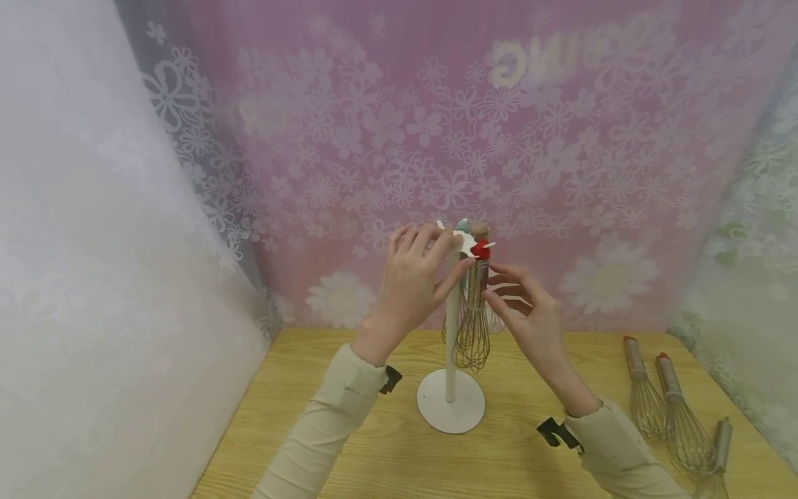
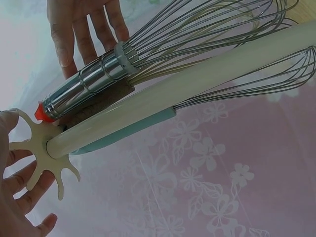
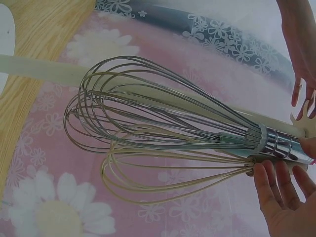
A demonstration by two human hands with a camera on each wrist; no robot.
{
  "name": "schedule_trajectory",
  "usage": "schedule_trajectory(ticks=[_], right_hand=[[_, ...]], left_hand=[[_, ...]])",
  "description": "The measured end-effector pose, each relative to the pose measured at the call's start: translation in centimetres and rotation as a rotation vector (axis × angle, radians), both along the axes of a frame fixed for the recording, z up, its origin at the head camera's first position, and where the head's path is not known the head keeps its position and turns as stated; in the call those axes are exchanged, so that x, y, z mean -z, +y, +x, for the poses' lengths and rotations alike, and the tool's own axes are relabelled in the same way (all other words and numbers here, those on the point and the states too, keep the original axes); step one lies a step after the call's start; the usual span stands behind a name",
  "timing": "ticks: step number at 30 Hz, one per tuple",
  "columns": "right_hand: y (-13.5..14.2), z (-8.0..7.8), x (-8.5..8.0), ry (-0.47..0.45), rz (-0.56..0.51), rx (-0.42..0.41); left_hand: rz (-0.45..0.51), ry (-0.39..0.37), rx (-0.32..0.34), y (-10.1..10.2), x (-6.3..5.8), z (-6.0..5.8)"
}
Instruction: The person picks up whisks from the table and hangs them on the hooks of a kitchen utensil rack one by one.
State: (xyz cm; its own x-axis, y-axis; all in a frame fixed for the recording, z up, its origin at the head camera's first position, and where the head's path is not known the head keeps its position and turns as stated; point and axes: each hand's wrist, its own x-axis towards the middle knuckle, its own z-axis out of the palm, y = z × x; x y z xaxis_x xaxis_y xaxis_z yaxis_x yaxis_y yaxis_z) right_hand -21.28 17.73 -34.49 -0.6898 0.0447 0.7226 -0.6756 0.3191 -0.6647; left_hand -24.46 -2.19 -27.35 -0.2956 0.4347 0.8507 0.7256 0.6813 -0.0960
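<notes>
A white stand [image 1: 451, 326] with a hooked top [image 2: 47, 155] holds several hanging whisks. The nearest is a metal whisk [image 2: 84, 84] with a shiny handle and red end. Behind it hangs a wooden-handled whisk [image 3: 177, 197], and beyond the pole is a teal-handled one [image 2: 128, 133]. My left hand [image 1: 414, 277] lies at the hooked top, fingers spread around the hooks, thumb toward the red end. On the other side, my right hand [image 1: 526, 305] is beside the metal handle, fingers loosely extended; in the right wrist view its fingertips [image 3: 269, 170] are near the handles. Contact is unclear.
On the right of the wooden table [image 1: 299, 416] lie a red-ended whisk [image 1: 642, 395], a second red-ended whisk [image 1: 682, 423] and a metal-handled whisk [image 1: 722, 447]. The stand's round base [image 1: 436, 412] sits mid-table. Flowered curtains [image 1: 386, 138] surround the table.
</notes>
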Motion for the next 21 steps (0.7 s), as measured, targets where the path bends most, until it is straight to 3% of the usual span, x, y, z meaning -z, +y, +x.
schedule_trajectory(ticks=[13, 21], right_hand=[[0.3, 0.4, 0.0, -0.022, -0.028, -0.005], [0.7, 0.3, 0.3, -0.004, -0.043, -0.012]], left_hand=[[-0.042, -0.065, 0.061, -1.0, -0.2, -0.1], [-0.058, -0.052, 0.098, -1.6, -0.3, -0.2]])
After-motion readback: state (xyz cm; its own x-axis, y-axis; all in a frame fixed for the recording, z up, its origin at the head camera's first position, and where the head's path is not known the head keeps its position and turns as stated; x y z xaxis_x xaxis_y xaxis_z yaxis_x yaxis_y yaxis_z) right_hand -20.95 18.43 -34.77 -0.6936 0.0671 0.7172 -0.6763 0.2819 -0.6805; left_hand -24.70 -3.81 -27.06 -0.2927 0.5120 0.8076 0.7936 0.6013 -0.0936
